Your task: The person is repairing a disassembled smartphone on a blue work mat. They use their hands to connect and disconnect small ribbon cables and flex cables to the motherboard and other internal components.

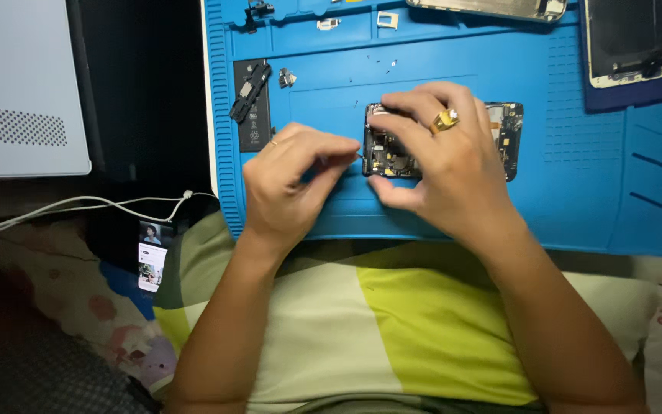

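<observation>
1. The mat (pixel 607 192) is bright blue with moulded ridges and compartments.
2. The phone body (pixel 503 126) is black, with gold and copper flecks on its boards.
3. The ring (pixel 445 120) on the right hand (pixel 430 153) is gold.
4. The battery (pixel 253 115) is black with small white print.
5. The pillow (pixel 392 322) has broad stripes of yellow-green, pale cream and olive.
6. The cable (pixel 78 205) is white.
7. The box (pixel 17 84) is pale grey with a dotted grille.
8. The bedsheet (pixel 78 299) is cream with faded pink blotches and a blue patch.
9. The cloth (pixel 630 96) under the screen (pixel 626 38) is dark navy.
</observation>
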